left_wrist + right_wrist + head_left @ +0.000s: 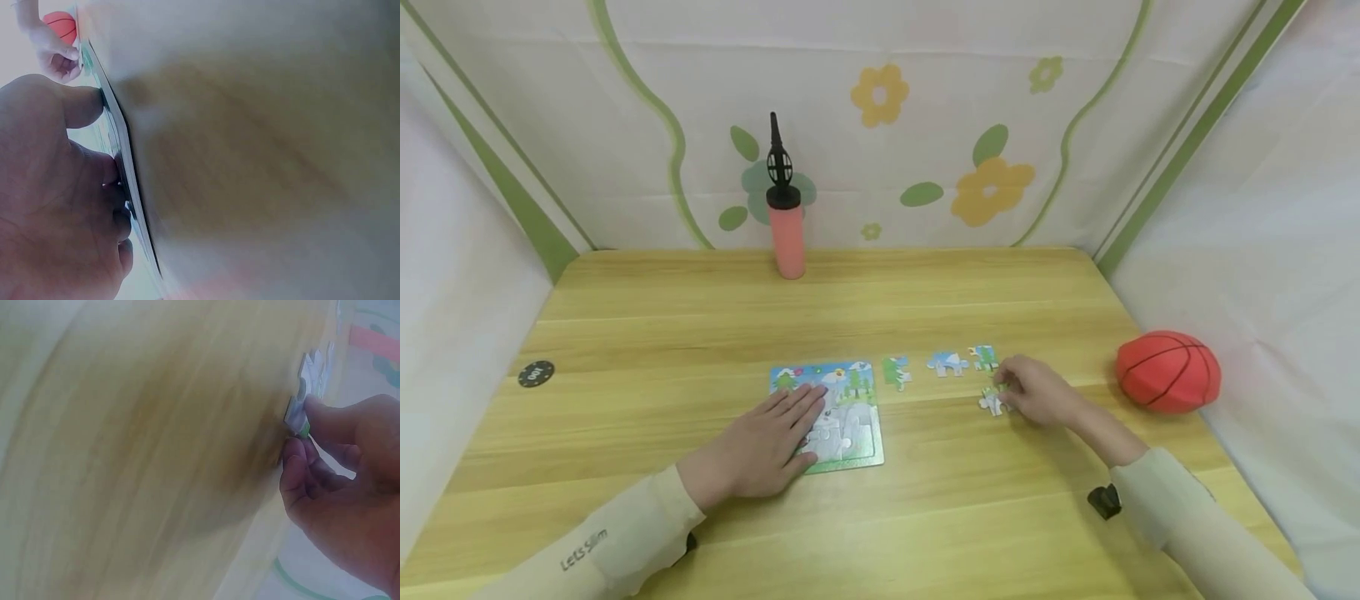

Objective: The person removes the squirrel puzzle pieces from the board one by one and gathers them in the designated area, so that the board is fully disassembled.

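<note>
Tabletop (925, 517): wood-grained, pump (787, 237) at far edge
Left hand (763, 446): flat on puzzle board (878, 446)
Right hand (1036, 392): pinches grey piece (991, 402)

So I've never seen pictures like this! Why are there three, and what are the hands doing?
There's no robot here, just a person's two bare hands. The big picture comes from a camera on the person's head, looking down. The other two come from cameras on the wrists, so each shows one hand up close and the table looks tipped sideways.

On the wooden table are a puzzle board, loose pieces, a pink pump, a red ball and a black disc. The left hand lies on the board with its fingers out straight. The right hand pinches a small puzzle piece.
</note>
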{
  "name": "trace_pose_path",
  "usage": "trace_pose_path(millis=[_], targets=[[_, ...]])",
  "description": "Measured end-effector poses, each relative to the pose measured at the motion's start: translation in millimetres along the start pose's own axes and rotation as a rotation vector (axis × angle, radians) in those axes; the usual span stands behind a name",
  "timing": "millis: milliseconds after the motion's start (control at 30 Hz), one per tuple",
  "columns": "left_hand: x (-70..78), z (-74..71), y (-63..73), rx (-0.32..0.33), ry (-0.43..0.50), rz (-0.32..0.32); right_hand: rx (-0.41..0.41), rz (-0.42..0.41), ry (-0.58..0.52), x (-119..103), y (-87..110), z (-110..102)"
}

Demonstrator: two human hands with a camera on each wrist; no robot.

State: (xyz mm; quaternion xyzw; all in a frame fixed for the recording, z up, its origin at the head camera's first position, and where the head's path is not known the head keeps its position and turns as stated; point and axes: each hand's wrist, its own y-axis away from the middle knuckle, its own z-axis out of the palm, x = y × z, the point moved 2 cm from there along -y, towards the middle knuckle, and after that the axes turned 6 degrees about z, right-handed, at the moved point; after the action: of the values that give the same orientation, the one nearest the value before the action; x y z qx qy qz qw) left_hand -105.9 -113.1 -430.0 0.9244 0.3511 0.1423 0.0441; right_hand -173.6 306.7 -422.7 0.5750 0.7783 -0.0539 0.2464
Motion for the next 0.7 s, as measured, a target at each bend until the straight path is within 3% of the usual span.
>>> trace_pose_path(millis=[467,700], targets=[[2.1,-1.3,1.1,0.012,-0.004,0.001,-0.035,-0.03,0.051,1.9,0.3,0.2],[6.1,-1.6,2.1,0.024,-0.085,-0.003,0.094,0.053,-0.049,-12.3,-1.1,0.6]])
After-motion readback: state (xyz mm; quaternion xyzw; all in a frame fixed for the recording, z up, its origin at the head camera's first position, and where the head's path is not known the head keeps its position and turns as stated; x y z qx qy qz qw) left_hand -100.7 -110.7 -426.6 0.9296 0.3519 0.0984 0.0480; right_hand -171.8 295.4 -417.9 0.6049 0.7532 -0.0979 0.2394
